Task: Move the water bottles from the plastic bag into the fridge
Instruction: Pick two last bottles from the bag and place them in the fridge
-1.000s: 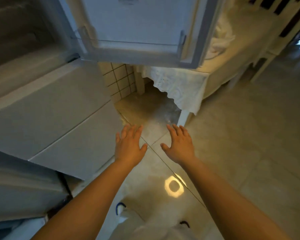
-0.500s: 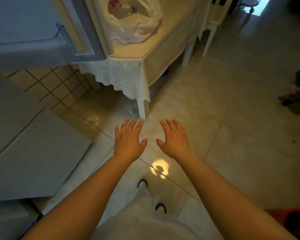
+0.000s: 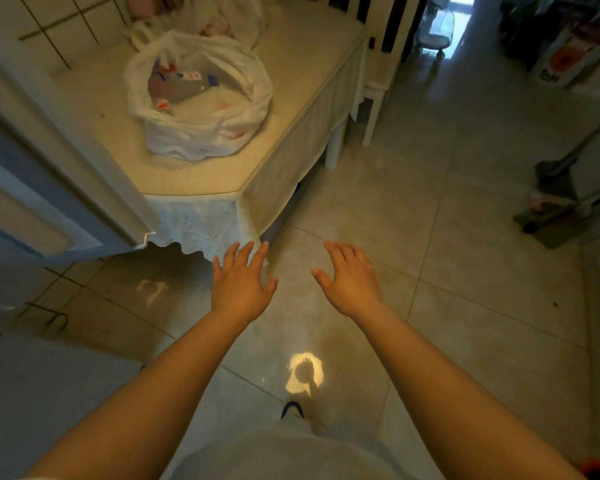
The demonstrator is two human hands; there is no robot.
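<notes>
- Left hand (image 3: 240, 285): palm down, fingers straight and slightly spread, thumb angled out toward the other hand. It holds nothing and touches nothing; it hovers over the floor just in front of the table's near corner.
- Right hand (image 3: 349, 279): palm down, fingers extended with a slight relaxed bend, thumb angled out toward the left hand. It holds nothing and touches nothing. The two hands are side by side with a clear gap between them.
- White translucent plastic bag (image 3: 199, 95): stands on the table top, mouth open and upward, sides crumpled. It is well apart from both hands, beyond the table's near edge.
- Clear plastic water bottles with red-and-blue labels (image 3: 179, 85): lie inside the bag, visible through its open mouth. The count cannot be told.
- Cream cloth-covered table (image 3: 291, 98): the cloth hangs over the near edge with a scalloped white hem (image 3: 194, 226) just beyond the left fingertips.
- White fridge door (image 3: 59, 174): stands open to the left of the table, its edge overlapping the table's left side in the view.
- Pale glossy tiled floor (image 3: 465, 271): lies to the right of and in front of the table, under both hands; a bright round light reflection (image 3: 305, 373) shows on it between the forearms.
</notes>
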